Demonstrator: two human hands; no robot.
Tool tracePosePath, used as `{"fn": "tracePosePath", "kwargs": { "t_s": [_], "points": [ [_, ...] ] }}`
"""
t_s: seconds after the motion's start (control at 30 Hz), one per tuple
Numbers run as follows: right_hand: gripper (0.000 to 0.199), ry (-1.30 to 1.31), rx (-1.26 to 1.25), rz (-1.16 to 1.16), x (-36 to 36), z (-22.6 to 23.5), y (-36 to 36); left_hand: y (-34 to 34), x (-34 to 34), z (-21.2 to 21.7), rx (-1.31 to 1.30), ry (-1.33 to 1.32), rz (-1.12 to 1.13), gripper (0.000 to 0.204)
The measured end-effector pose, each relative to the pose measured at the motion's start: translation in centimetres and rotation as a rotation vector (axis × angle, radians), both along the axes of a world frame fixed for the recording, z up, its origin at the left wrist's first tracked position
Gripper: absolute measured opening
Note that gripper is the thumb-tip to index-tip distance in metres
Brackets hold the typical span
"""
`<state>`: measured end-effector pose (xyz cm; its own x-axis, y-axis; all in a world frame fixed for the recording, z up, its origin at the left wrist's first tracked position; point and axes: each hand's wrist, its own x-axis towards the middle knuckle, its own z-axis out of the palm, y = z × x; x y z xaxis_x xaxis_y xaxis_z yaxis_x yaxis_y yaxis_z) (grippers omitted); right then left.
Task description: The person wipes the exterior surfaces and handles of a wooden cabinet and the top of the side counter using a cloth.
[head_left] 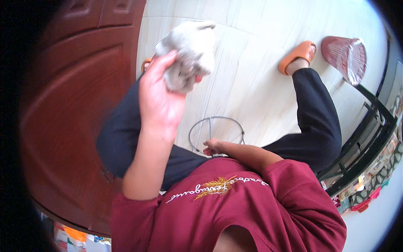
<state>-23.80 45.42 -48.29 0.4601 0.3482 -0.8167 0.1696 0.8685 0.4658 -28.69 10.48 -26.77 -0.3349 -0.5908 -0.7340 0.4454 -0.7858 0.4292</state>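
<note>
My left hand (161, 90) is raised in front of me, its thumb and fingers closed round a bunched, off-white cloth (191, 46) with grey dirt stains. The cloth hangs in the air near the edge of a reddish-brown panelled door (79, 96). Low at my lap, my right hand (213, 146) has its fingers curled in. Whatever it might hold is hidden. Right beside it, a thin grey ring (216, 117) shows between my legs, with a thin upright line crossing it.
A reddish slatted waste bin (336, 52) with a clear plastic liner stands on the pale tiled floor (247, 84), beyond my orange slipper (300, 54). At the right, a black metal frame (365, 147) runs beside patterned fabric (380, 176). Assorted items (79, 239) lie at the lower left.
</note>
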Motion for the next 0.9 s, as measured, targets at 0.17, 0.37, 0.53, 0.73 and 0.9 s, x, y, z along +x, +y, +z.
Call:
{"fn": "tracePosePath", "kwargs": {
  "t_s": [0.17,0.37,0.53,0.73,0.9],
  "points": [
    [0.026,0.015,0.306,-0.084,0.1,0.1,-1.5,-4.4,0.6,-1.4,0.061,-0.099,0.154,0.037],
    [0.027,0.011,0.317,-0.072,-2.8,0.2,-4.7,-11.4,0.1,-4.2,0.183,-0.310,0.149,0.042],
    [0.024,0.160,0.458,-0.158,-8.9,1.2,-10.0,-16.4,-3.8,-3.9,0.160,-0.213,0.140,0.039],
    [0.020,0.082,0.254,-0.114,-14.8,0.0,-10.9,-17.6,-4.6,-4.7,0.171,-0.156,0.131,0.037],
    [0.019,0.158,0.350,-0.198,-22.6,0.8,-14.8,-18.6,-2.8,-2.1,0.083,-0.196,0.098,0.034]
  ]
}}
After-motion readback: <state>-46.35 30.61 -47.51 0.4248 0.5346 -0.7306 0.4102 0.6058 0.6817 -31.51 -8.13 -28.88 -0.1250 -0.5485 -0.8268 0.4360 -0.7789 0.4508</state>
